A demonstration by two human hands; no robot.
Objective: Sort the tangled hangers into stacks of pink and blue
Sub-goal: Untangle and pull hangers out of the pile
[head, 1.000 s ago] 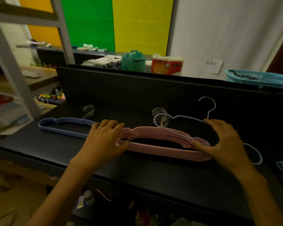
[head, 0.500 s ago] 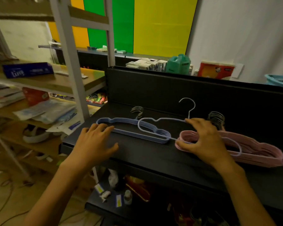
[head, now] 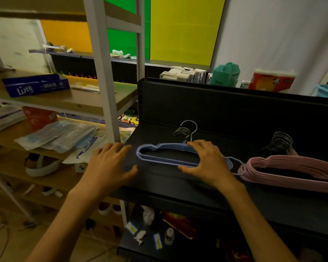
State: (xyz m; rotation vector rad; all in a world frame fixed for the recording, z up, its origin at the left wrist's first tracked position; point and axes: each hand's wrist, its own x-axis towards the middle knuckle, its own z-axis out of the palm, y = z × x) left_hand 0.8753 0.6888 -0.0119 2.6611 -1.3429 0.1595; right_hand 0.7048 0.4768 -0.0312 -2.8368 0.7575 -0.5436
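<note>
A: Blue hangers [head: 166, 159] — a low stack, flat on the black surface [head: 159, 178], toward its left end. Metal hooks [head: 183, 131] point away, at the back panel [head: 216, 110].

B: And the light blue wire hanger [head: 235, 162]?

A: Lying on top of the blue stack. Its hook stands up behind the right hand; its right shoulder pokes out past the stack's end and just reaches the pink hangers [head: 292, 171].

B: Pink stack position?

A: Right of the blue one, same surface, a thicker pile running out of view at the right edge. Dark hooks [head: 279, 141] fanned at the back.

B: Right hand [head: 209, 163]?

A: Over the right half of the blue stack. Fingers lie across the far bar, thumb comes in against the near bar — a loose grip round the stack and the wire hanger.

B: Left hand [head: 110, 165]?

A: Fingers spread and relaxed, holding nothing. At the surface's left corner, just beside the blue stack's left end, not touching it. Whether the palm rests on the surface, cannot tell.

B: Surroundings?

A: Wooden shelves on white posts [head: 102, 72] to the left, with a blue box [head: 34, 85] and clear packets [head: 59, 136]. Behind the back panel: a teal bag [head: 225, 74], a red-orange pack [head: 271, 80], small boxes [head: 184, 73]. Green and yellow panels on the far wall.
</note>
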